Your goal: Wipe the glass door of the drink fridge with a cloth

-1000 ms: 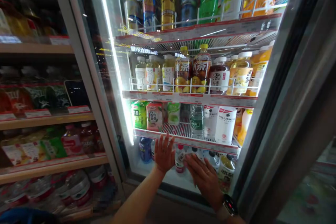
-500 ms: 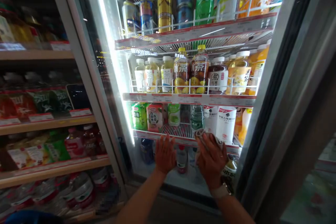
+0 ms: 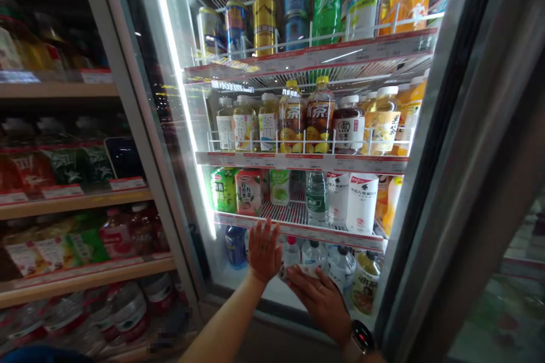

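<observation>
A greyish cloth, seemingly, lies under the right hand's (image 3: 319,298) fingers.

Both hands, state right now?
Left hand: open, palm toward the glass door, holding nothing.
Right hand: holding a cloth under its fingers, against the glass.

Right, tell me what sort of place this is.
Probably a shop, perhaps a convenience store: a lit fridge stocked with drinks, label strips along its shelf edges, and wooden shelves of more bottles beside it.
</observation>
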A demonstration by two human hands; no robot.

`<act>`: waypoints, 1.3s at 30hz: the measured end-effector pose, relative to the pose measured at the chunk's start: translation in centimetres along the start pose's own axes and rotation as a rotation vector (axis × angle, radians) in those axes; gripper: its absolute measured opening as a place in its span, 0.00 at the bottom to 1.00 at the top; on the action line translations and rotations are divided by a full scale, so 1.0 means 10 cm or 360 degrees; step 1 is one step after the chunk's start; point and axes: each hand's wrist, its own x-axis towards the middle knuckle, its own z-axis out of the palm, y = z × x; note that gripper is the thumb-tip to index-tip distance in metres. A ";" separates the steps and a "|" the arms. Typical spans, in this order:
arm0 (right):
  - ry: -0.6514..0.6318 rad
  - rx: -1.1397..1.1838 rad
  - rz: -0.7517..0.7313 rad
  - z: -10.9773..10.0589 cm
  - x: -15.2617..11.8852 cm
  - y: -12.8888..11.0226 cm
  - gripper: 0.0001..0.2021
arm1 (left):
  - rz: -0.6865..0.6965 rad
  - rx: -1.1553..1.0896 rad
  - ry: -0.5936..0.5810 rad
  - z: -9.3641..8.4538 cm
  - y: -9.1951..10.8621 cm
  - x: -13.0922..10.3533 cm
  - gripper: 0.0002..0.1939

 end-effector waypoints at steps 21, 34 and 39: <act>0.0425 0.0017 0.0423 -0.09 0.80 0.04 0.21 | -0.0008 0.0041 0.0010 0.03 0.00 -0.04 0.28; 0.0214 0.0000 0.0239 -0.36 0.52 0.22 0.18 | -0.0024 -0.0017 -0.0014 0.04 -0.01 -0.05 0.29; 0.0569 -0.0131 0.0512 -0.59 0.83 0.50 0.23 | -0.0001 -0.0017 -0.0001 0.01 0.00 -0.02 0.29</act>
